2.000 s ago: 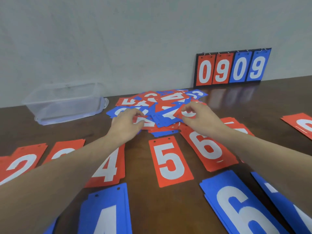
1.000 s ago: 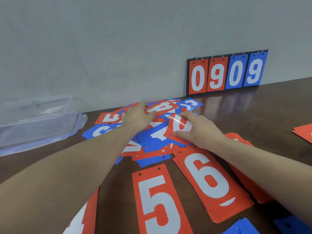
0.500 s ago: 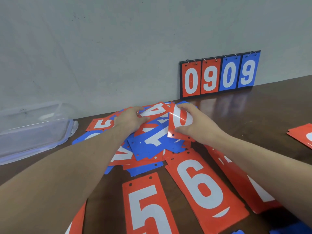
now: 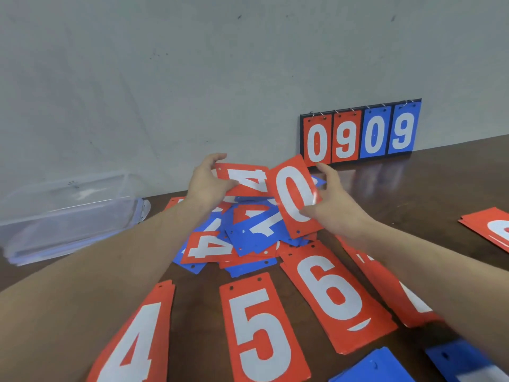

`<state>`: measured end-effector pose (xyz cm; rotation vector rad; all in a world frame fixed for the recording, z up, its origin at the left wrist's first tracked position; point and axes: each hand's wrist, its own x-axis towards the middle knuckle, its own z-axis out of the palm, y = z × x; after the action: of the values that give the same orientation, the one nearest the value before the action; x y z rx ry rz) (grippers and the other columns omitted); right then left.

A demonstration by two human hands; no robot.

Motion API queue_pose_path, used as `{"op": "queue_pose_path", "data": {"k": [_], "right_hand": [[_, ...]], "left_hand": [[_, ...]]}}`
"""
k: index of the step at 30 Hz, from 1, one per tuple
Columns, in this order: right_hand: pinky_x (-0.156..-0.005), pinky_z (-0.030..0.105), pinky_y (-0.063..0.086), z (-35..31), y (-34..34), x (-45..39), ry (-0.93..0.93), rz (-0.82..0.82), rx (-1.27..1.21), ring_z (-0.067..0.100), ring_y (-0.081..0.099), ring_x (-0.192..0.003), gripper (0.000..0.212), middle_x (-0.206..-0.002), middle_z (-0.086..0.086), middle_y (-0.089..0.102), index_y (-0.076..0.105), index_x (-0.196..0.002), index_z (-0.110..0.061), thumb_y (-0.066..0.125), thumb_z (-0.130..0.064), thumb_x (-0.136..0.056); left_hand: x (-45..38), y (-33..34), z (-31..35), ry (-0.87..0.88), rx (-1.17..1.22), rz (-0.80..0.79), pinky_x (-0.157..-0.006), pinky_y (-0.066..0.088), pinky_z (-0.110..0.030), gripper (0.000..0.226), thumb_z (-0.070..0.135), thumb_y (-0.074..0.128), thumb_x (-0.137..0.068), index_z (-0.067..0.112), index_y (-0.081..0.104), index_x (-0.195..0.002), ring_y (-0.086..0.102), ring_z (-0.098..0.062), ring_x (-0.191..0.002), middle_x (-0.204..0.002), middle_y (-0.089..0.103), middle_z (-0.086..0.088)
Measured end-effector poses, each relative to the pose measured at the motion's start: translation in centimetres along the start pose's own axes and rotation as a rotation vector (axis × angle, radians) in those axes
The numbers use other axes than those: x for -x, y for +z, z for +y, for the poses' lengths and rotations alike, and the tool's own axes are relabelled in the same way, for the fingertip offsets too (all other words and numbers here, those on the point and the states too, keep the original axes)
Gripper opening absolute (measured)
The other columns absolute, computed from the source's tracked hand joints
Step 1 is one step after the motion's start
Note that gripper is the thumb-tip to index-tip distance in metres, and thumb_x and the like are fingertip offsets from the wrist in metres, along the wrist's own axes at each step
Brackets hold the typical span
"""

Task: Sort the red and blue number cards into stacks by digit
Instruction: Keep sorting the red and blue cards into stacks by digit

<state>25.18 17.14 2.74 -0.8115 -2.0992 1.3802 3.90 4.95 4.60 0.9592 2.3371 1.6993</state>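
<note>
Mid-frame above the mixed card pile (image 4: 248,238): left grip (image 4: 206,183) pinching red 4 card (image 4: 245,179), right grip (image 4: 333,202) pinching red 0 card (image 4: 294,194).

Can't pin the room type: I see a dark wood table (image 4: 454,175) against a bare grey wall (image 4: 165,78), flip scoreboard (image 4: 360,133), clear plastic bin (image 4: 68,216). Plain indoor workspace.

Head-worn view, looking forward and down across the table (image 4: 454,183)

One wide-angle camera sits above and behind both forearms, close over the near cards. It faces the wall (image 4: 165,78) beyond the fingertips; the scoreboard (image 4: 360,133) stands past them to the right, the clear box (image 4: 68,213) well left. No second view.
</note>
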Motion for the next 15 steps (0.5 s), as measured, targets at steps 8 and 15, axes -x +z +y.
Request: {"op": "queue_pose_path", "data": {"k": [8,15], "right_hand": [[-0.076,0.047,0.063,-3.4,1.1,5.2,0.050,-0.115,-0.187,0.029,0.076,-0.081,0.017,-0.092,0.003,0.078,0.069,-0.109,-0.022,0.070,-0.018,-0.093],[-0.043,0.027,0.044,-5.7,3.3,10.2,-0.034,-0.232,-0.057,0.022,0.062,-0.048,0.017,-0.084,0.022,0.074,0.057,-0.117,-0.025,0.051,-0.034,-0.104]], "left_hand": [[7.0,-7.0,0.8,-0.144,0.364,0.013,-0.070,0.060,-0.038,0.043,-0.003,0.074,-0.084,0.020,0.053,-0.115,0.073,-0.020,-0.073,-0.094,0.074,-0.007],[13.6,-13.5,0.3,-0.210,0.460,0.007,-0.051,0.050,-0.022,0.008,0.019,0.066,-0.095,0.025,0.062,-0.092,0.062,-0.009,-0.056,-0.072,0.067,0.004]]}}
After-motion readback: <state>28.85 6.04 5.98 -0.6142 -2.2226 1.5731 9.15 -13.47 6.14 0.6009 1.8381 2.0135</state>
